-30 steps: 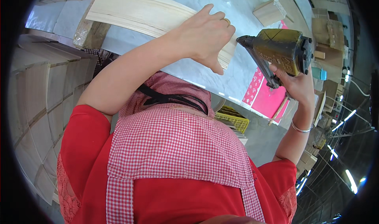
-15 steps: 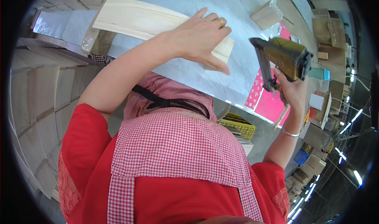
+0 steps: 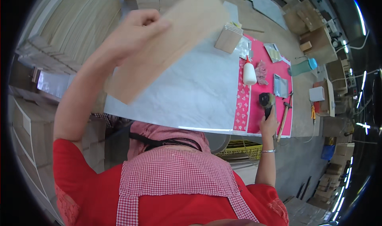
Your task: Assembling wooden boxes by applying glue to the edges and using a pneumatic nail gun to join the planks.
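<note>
While lifting the wooden board [image 3: 167,46] clear of the grey tabletop [image 3: 199,90], keep the left hand [image 3: 133,31] clamped on its far edge (blurred, mid-air), and the right hand [image 3: 269,120] closed round the nail gun [image 3: 266,102], resting near right on the pink mat [image 3: 264,86].

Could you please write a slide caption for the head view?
Left hand lifts a wooden board while right hand rests the nail gun on the pink mat.

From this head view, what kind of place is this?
Likely a woodworking or box-assembly workshop. Stacks of thin wooden boards line the bench, the left hand lifts a wooden panel, and the right hand rests on a nail gun beside a glue bottle and hammer.
</note>
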A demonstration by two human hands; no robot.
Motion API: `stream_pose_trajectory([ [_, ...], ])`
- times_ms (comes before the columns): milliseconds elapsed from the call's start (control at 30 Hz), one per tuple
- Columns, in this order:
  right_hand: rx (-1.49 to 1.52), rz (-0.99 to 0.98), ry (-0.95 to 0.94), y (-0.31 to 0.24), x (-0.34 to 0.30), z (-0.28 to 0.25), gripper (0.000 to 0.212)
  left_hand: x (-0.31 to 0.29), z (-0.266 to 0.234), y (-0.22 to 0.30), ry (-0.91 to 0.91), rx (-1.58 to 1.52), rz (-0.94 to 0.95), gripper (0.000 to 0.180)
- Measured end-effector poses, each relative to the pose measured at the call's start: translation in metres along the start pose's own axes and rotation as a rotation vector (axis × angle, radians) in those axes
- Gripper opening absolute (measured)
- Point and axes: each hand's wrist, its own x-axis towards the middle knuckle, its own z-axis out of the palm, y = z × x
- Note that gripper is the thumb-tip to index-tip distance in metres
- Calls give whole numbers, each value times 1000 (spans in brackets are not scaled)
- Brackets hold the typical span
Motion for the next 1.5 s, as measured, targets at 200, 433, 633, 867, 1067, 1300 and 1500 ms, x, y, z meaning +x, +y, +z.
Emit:
stream_pose_trajectory([
  [200,86,-10,96,-52,22,-21,51,-49,60,-29,334,-849,-199,30],
  [433,588,-223,400,-202,127,30,80,-106,145,-77,505,-1157,-500,26],
  [633,511,225,241,-281,176,39,103,-132,147,-84,555,-1113,-557,26],
  [867,730,273,249,-267,165,39,80,-158,148,-91,371,-1226,-685,29],
  [1067,928,291,104,-216,70,43,46,-170,153,-89,-2,-985,-665,26],
  [1300,685,-337,254,-179,-42,21,39,-104,153,-46,-279,-1,15,44],
  [1500,722,-235,234,-176,-67,20,49,-31,201,-47,-134,735,463,86],
])
